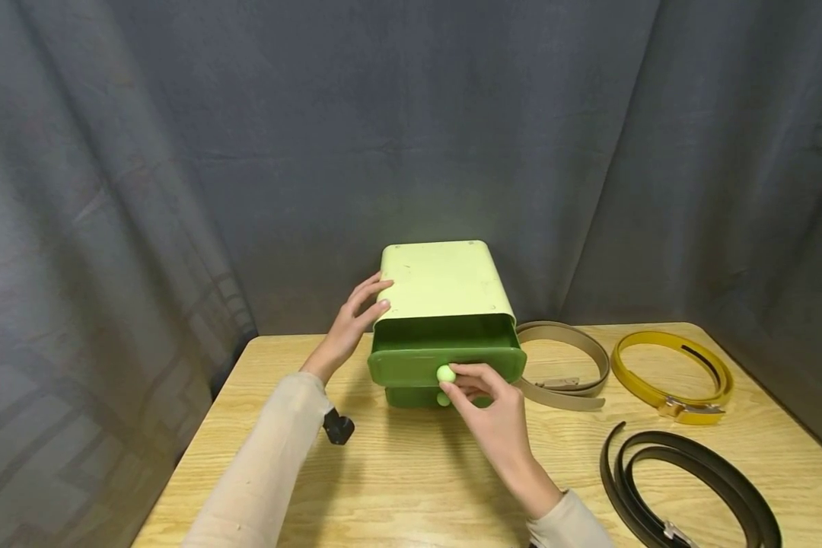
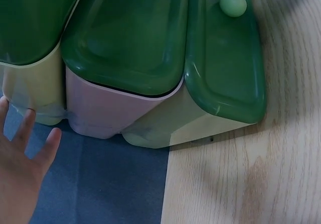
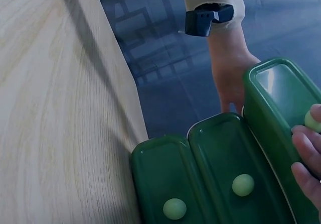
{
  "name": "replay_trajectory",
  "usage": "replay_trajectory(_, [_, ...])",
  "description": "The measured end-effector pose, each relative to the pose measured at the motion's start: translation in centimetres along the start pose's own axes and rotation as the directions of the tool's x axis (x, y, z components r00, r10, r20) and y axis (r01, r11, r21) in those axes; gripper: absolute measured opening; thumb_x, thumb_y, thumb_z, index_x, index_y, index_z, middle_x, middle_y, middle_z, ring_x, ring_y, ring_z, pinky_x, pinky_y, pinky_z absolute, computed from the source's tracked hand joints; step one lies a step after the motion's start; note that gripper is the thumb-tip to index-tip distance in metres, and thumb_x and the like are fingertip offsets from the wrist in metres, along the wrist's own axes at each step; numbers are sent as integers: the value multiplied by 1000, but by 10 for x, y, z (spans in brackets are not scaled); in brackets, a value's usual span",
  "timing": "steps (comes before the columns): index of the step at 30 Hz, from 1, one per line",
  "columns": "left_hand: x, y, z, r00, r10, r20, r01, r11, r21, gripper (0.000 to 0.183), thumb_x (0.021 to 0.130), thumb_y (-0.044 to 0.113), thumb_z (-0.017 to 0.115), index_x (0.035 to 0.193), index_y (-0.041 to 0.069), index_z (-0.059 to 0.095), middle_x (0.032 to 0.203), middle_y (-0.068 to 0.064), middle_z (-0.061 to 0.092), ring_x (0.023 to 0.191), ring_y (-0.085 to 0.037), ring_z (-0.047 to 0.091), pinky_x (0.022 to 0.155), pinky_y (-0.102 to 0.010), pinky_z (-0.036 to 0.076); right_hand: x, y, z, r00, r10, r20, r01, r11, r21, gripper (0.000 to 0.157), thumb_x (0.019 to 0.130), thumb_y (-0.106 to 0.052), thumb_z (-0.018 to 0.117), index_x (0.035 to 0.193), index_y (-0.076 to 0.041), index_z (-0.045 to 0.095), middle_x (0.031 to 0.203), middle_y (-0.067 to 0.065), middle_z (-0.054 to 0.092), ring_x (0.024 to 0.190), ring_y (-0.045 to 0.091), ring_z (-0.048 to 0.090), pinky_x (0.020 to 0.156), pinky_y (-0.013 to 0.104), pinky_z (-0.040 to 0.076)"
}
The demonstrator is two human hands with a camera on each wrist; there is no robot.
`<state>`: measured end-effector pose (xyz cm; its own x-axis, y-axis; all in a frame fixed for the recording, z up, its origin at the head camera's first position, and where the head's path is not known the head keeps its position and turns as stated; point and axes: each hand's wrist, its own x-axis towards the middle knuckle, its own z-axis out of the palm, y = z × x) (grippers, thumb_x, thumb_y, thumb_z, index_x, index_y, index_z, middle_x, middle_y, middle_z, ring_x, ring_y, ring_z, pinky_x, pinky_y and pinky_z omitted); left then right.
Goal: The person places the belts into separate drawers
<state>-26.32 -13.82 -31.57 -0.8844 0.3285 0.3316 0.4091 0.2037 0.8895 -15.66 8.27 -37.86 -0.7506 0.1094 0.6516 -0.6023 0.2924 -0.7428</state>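
Observation:
A small drawer cabinet (image 1: 445, 278) with a pale yellow-green top stands at the back of the table. Its green top drawer (image 1: 411, 369) is pulled partway out, showing a dark, shadowed inside. My right hand (image 1: 496, 418) pinches that drawer's round light-green knob (image 1: 445, 374) between thumb and fingers. At the cabinet's upper left side, my left hand (image 1: 345, 327) rests with its fingers spread and fairly straight. Two lower drawers, the middle one (image 3: 220, 153) and the bottom one (image 3: 160, 169), sit pushed in, each with its own round knob. The left wrist view shows a pink middle section (image 2: 105, 108).
To the right of the cabinet lie a coiled beige belt (image 1: 589, 354) and a yellow belt (image 1: 719, 373) with a metal buckle. A coiled black belt (image 1: 719, 464) is nearer the front right. Grey curtains (image 1: 383, 137) hang behind the wooden table (image 1: 397, 495).

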Motion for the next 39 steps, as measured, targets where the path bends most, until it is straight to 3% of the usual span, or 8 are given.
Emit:
replay_trajectory(5, [1,-3,-2,1000,-5,4,5,1000,7,46,102,13,51,145,-1,45,163,-14,18,148,-32,15,115,-57,19,-4,6,-2,999,-35,18,34,999,17,28,78,1,82,103,-7,73,83,-1,73,71,9,67,64,21,54])
replay_trajectory(13, [11,-32,-10,1000,-26,2,26,999,44,47,102,22,55,147,11,48,162,0,22,147,-27,21,115,-55,23,-7,2,-3,999,-39,35,38,998,42,28,78,-1,82,103,-8,73,84,0,74,71,10,68,62,21,54])
replay_trajectory(19, [9,-26,-15,998,-50,38,46,994,100,48,102,29,56,148,19,48,160,3,25,140,-28,36,109,-54,34,-10,-1,-5,998,-19,53,17,999,43,27,79,0,81,103,-10,73,85,-2,74,71,10,68,62,24,55])
replay_trajectory(26, [0,-24,-18,997,-63,42,58,992,112,48,102,34,55,149,26,46,158,8,29,138,-26,38,109,-56,33,-11,-1,-5,998,-48,45,46,998,48,29,78,0,82,104,-9,72,85,0,74,72,11,69,62,24,55])
replay_trajectory(39, [-6,-22,-22,995,-73,66,65,991,117,47,103,31,55,149,25,45,156,1,33,133,-31,44,107,-59,35,-14,-1,-7,998,-52,47,50,998,49,29,78,2,81,102,-11,73,84,-1,74,72,10,68,62,24,55])
